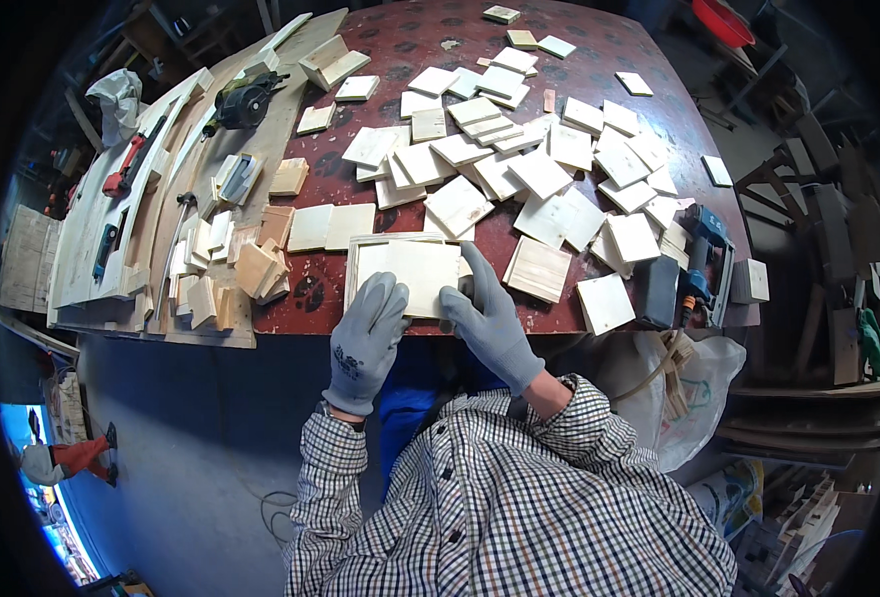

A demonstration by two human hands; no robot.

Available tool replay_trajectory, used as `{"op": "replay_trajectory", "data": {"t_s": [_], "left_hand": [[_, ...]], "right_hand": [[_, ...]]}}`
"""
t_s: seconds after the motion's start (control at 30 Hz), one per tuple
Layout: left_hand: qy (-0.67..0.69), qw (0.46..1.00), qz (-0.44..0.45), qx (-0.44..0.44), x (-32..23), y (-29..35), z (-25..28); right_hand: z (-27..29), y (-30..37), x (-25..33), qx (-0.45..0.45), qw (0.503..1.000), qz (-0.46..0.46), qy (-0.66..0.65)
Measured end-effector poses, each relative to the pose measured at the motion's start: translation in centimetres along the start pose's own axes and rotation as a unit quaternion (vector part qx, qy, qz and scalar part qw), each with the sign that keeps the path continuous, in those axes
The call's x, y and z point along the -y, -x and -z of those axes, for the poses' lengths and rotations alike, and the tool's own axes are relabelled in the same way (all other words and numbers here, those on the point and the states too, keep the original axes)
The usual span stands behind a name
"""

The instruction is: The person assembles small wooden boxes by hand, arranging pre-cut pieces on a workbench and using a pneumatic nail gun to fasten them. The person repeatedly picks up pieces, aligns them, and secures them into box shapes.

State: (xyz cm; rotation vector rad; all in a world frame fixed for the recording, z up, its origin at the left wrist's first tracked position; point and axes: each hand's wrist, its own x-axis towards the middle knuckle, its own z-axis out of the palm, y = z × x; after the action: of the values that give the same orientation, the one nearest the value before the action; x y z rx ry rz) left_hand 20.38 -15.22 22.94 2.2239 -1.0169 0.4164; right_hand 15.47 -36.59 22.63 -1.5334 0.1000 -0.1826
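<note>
A pale square wooden board [415, 274] is at the table's front edge, over other wood whose edges show behind it and at its left. My left hand [365, 338], in a grey work glove, grips its near left corner with the fingers together. The right hand [489, 318], gloved alike, pinches the right side, thumb on the face and fingers curled round the edge. Just beyond lie two flat wooden squares [330, 227] side by side. To the right of my right hand rests a thicker wooden block [537, 269].
Many loose wooden squares [539, 174] cover the red table [400, 40]. At right lie a nail gun [703, 259] and a dark box [657, 292]. Offcuts [201, 244], a hammer [183, 214] and a black power tool [244, 99] sit left. A person [67, 460] is at far left.
</note>
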Motion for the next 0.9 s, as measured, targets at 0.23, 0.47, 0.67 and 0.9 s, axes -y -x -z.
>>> {"op": "replay_trajectory", "data": {"t_s": [0.23, 0.47, 0.67, 0.9], "left_hand": [[-0.185, 0.972, 0.093, 0.108, 2.4, -1.5, -1.6], [-0.138, 0.98, 0.082, 0.117, 3.6, -1.2, -1.7], [-0.156, 0.982, 0.059, 0.091, 4.9, -0.2, -2.4], [-0.213, 0.958, 0.108, 0.158, 3.3, -0.5, -1.9]], "right_hand": [[10.1, -0.2, -2.2, -0.25, 0.939, 0.014, 0.238], [13.3, 0.2, -3.6, -0.245, 0.748, 0.064, 0.614], [5.5, -1.2, -3.6, -0.061, 0.86, 0.209, 0.461], [-1.3, -3.0, -5.8, 0.047, 0.748, 0.205, 0.63]]}}
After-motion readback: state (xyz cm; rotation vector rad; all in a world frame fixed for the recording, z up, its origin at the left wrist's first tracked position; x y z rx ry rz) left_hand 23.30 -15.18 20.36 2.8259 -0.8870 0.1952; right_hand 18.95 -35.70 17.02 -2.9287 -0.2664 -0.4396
